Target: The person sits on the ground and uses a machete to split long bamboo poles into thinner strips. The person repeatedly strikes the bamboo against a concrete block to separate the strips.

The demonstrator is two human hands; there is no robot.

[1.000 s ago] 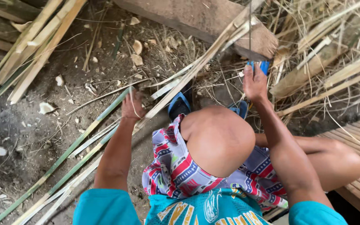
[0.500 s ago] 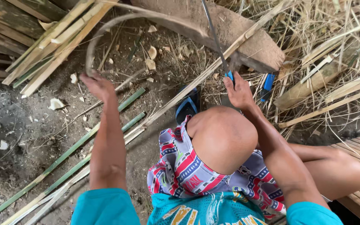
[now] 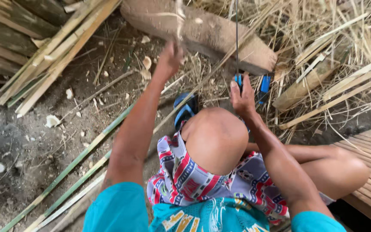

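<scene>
While the person sits with one bare knee (image 3: 215, 139) raised, the left hand (image 3: 170, 58) is stretched far forward, closed in a fist around a thin pale bamboo strip (image 3: 179, 19) that rises out of the top of the view, in front of a thick log (image 3: 202, 30) lying on the dirt. The right hand (image 3: 242, 96) is nearer the body, its fingers (image 3: 235, 89) curled round a blue-handled tool (image 3: 238, 79) whose thin dark blade (image 3: 236, 34) stands straight up. Whether the blade touches the strip cannot be told.

Just beside the right hand lies a second blue object (image 3: 265, 83), partly hidden in dry straw (image 3: 323, 38). A blue sandal (image 3: 184, 109) sits just ahead of the knee. Long green bamboo slats (image 3: 65, 172) run across the ground under the left arm, and a stack of split bamboo (image 3: 44, 56) lies well to the left. Wooden planks (image 3: 370, 163) show at the right edge.
</scene>
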